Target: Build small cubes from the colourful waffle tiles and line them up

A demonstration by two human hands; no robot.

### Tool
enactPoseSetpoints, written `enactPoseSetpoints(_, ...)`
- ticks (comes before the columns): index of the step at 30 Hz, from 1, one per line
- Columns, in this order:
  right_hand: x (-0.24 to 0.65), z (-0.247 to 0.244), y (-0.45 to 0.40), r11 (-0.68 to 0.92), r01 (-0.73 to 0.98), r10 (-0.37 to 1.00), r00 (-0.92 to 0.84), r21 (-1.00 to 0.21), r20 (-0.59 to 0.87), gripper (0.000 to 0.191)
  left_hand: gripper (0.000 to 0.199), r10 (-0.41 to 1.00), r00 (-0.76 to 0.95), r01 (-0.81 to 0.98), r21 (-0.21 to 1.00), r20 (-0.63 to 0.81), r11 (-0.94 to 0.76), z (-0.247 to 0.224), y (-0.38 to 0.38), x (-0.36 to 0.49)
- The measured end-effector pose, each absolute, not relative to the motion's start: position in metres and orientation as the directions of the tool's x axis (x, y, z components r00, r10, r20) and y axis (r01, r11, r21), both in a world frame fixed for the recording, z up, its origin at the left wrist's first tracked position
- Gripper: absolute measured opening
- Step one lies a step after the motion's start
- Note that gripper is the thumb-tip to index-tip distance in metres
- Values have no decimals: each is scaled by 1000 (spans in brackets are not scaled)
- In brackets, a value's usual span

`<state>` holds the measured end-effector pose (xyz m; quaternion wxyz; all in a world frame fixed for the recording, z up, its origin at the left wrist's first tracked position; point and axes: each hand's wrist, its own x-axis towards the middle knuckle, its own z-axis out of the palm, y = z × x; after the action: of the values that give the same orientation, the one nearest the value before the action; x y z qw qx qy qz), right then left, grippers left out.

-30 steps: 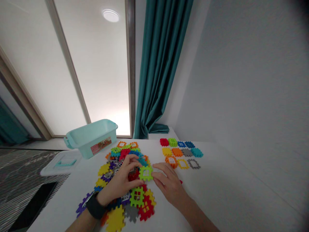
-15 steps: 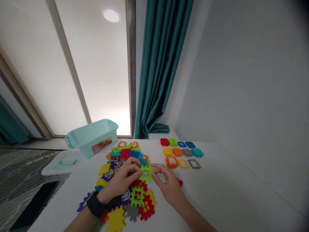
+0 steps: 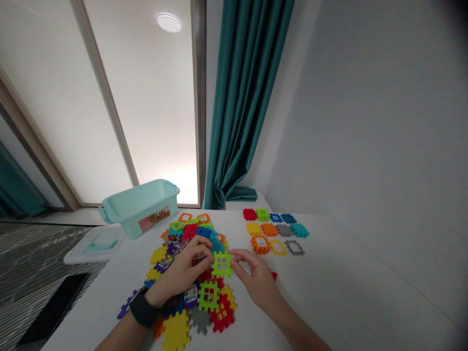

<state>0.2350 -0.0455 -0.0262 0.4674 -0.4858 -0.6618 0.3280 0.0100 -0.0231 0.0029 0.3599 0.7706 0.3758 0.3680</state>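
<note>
Sitting square, a lime-green plastic lattice tile (image 3: 222, 264) has been turned between the curled left grip (image 3: 181, 273) and half-open right grip (image 3: 256, 280). Its hold cannot be told.

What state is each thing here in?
Left hand, curled, fingertips at the block's left edge
Right hand, fingers extended, at the block's right edge
Lime green waffle block, between both hands
Pile of waffle blocks, loosely heaped
Rows of waffle blocks, laid flat
Mint plastic tub, open
Tub lid, lying flat

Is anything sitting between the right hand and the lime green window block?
Nothing visible: the fingertips of the right hand are right at the edge of the lime green window block, with no other piece between them.
</note>
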Motion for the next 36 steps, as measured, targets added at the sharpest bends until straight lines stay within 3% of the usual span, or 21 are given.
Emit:
enactPoseSetpoints(9, 237, -31, -41, 257, 284, 966, -87, -924, 242, 33, 25, 866, 391, 334, 829, 311, -449, 0, -22, 10)
enactPoseSetpoints(28, 234, -28, -44, 310, 306, 951, -86, -900, 298, 29, 27, 852, 406, 349, 806, 331, -479, 5, -27, 14)
enactPoseSetpoints(31, 235, -26, -46, 397, 362, 917, -124, -843, 378, 20, 22, 837, 417, 345, 790, 356, -507, 7, -29, 15)
enactPoseSetpoints(36, 238, -25, -46, 611, 461, 776, -187, -644, 602, 13, 8, 814, 443, 374, 748, 375, -548, 7, -32, 16)
